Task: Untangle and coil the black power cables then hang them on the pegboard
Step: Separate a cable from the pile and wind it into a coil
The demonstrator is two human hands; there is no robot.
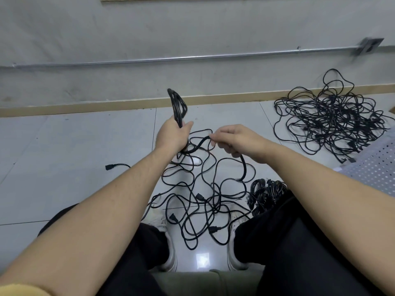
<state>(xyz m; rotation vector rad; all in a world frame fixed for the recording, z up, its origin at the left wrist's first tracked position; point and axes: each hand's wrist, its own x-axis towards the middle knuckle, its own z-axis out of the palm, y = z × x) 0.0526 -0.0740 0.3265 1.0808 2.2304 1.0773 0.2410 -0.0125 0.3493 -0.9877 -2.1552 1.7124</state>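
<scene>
My left hand (pixel 172 134) grips a folded bundle of black cable (pixel 177 106) whose loops stick up above my fist. My right hand (pixel 235 139) pinches the loose run of the same cable (pixel 201 144); the tail of it hangs down past my palm. Below my hands a loose tangle of black power cables (pixel 203 199) with several plugs lies on the floor between my feet. A small coiled bundle (pixel 265 193) sits by my right knee. The white pegboard (pixel 372 167) lies flat at the right edge.
A bigger heap of tangled black cables (pixel 329 118) lies on the tiles at the back right near the wall. A metal conduit (pixel 171 58) runs along the grey wall. A single plug end (pixel 111 167) lies left of the tangle.
</scene>
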